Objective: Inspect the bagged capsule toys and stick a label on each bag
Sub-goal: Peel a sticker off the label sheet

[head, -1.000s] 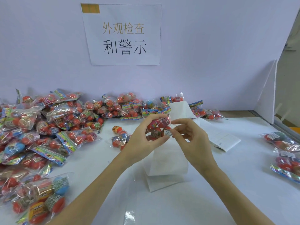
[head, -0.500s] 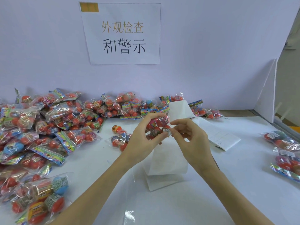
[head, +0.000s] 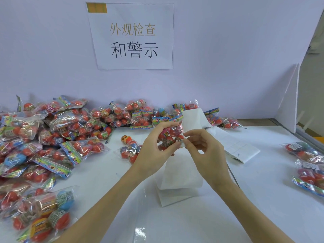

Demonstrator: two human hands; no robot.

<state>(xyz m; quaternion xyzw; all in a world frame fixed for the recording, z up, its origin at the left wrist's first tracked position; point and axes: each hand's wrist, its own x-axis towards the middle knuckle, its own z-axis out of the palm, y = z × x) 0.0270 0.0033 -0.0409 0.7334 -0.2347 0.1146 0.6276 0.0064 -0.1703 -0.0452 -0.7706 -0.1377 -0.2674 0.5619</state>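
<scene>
Between the two raised hands sits a bag of capsule toys [head: 171, 135], the left hand [head: 157, 148] curled round it from its own side. Against the bag's near face, the right hand [head: 204, 149] pinches a small white label [head: 181, 143] with thumb and forefinger (its print too small to read). Left of the hands lies a heap of bags [head: 52, 137]; to their right, labelled bags [head: 306, 158].

1. Bright, even, soft light; only faint shadows.
2. Glare patch on the tabletop [head: 140, 233] at 6 o'clock (small, white).
3. Wide-angle bending at 3 and 9 o'clock edges; corners slightly soft.
</scene>
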